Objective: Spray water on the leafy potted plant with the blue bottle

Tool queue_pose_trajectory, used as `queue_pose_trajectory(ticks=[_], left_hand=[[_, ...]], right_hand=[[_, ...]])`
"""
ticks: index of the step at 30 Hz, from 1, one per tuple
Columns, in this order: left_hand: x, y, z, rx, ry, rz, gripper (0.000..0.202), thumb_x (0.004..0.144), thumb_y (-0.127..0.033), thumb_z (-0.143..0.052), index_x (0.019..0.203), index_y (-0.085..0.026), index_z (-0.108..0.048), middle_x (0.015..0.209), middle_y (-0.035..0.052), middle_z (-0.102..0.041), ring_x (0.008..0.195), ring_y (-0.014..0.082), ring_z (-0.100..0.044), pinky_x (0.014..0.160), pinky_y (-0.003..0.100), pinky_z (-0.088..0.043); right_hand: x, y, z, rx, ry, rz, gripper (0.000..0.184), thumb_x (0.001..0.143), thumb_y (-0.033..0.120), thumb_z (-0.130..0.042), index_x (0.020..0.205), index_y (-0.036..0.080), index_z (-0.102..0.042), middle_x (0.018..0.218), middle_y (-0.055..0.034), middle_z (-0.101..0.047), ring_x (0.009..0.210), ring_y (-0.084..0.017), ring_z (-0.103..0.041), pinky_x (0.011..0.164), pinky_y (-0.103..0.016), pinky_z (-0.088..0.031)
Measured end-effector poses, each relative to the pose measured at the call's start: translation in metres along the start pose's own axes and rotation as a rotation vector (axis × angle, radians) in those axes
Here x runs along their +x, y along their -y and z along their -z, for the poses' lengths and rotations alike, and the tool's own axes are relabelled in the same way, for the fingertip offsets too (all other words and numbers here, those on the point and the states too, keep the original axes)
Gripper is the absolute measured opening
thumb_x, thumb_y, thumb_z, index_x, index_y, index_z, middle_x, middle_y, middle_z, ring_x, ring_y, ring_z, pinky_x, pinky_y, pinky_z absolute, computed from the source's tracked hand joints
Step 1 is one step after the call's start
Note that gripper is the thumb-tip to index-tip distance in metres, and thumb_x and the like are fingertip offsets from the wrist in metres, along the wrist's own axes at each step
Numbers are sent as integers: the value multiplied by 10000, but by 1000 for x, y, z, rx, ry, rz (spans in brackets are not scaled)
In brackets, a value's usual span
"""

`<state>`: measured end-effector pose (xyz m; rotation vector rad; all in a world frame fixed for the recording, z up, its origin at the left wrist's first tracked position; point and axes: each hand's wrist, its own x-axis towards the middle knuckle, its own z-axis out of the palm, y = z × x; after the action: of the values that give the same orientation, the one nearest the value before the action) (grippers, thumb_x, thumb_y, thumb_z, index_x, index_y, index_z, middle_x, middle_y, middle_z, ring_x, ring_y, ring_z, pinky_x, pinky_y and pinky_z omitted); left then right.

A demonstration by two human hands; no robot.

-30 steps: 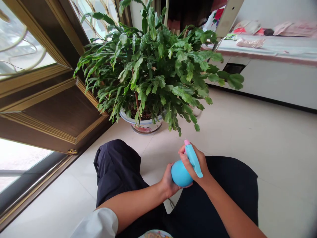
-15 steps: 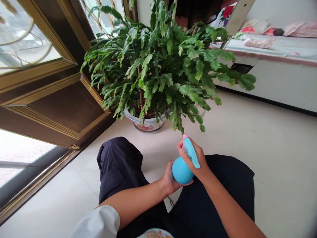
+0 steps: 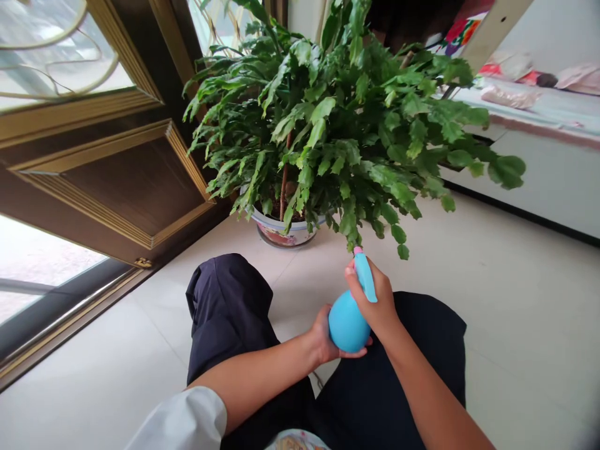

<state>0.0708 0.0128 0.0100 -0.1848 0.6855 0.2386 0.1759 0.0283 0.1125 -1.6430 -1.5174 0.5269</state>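
Note:
A round blue spray bottle (image 3: 347, 324) with a pink nozzle is held between my two hands over my lap. My left hand (image 3: 323, 342) cups its body from the left and below. Around its neck and trigger my right hand (image 3: 379, 292) is closed; part of the trigger is hidden by the fingers. The nozzle points away from me, toward the low hanging stems of a big leafy green potted plant (image 3: 328, 137). That plant grows in a white flower pot (image 3: 290, 236) with a painted pattern, standing on the floor.
At the left stands a brown door (image 3: 126, 184) with gold trim. A white bench-like surface (image 3: 553, 119) with cloths is at the back right. Pale floor tiles (image 3: 529, 300) stretch around my knees, which wear dark trousers (image 3: 229, 300).
The view has shifted, so the plant and pot sit farther right. The spray bottle stands a little more upright, and both hands still hold it.

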Motion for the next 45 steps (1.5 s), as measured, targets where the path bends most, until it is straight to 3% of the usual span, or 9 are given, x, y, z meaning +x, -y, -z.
queue_pose_trajectory(ticks=[6,13,19,24,29,33,37,45], left_hand=[[-7,-10,9,33,-4,-41,580,884,-548,-385,1288,-150,-503,1019,175,-684,827,347,-717,696,459,-542],[-23,-18,9,63,-64,-120,562,871,-507,-382,1285,-149,-508,1022,169,-675,841,342,-697,705,455,-531],[-29,-22,16,45,-59,-172,575,863,-520,-415,1300,-155,-495,1107,190,-655,915,359,-677,755,474,-517],[-33,-25,16,31,-131,-245,539,889,-518,-420,1300,-179,-499,1164,171,-627,950,356,-658,800,511,-512],[-47,-24,5,74,-213,-313,492,928,-502,-368,1289,-196,-502,1133,144,-629,931,321,-651,806,504,-528],[-60,-23,-10,130,-265,-395,434,938,-467,-389,1251,-196,-520,1073,126,-632,886,293,-646,810,503,-539],[-68,-19,-26,169,-277,-413,383,949,-445,-397,1223,-214,-531,1059,106,-625,865,272,-642,809,513,-544],[-78,-7,-60,240,-295,-412,332,944,-439,-404,1153,-219,-538,1028,95,-617,928,285,-635,847,539,-542]], right_hand=[[3,3,-7,93,-37,-20,239,933,443,-529,829,233,-573,734,-10,-627,650,-188,-599,704,-349,-506],[3,11,-17,154,-37,68,216,942,406,-532,823,231,-574,757,-11,-624,691,-185,-609,768,-369,-522],[3,13,-23,212,-16,80,214,941,408,-544,829,230,-582,760,-8,-621,668,-174,-595,638,-313,-505],[2,15,-25,254,-7,123,228,949,425,-551,839,228,-586,772,-5,-622,650,-161,-573,639,-308,-503],[0,18,-22,279,-3,205,221,950,413,-543,839,226,-587,777,-5,-626,679,-168,-588,696,-327,-511],[-5,21,-10,329,-88,284,228,940,426,-535,844,231,-604,787,-17,-636,779,-206,-642,777,-365,-525],[-10,25,6,387,-143,257,275,935,480,-506,861,239,-616,860,-47,-668,825,-235,-657,831,-415,-545],[-10,32,41,389,-175,206,346,925,554,-492,816,247,-609,781,-37,-670,718,-227,-640,901,-461,-539]])
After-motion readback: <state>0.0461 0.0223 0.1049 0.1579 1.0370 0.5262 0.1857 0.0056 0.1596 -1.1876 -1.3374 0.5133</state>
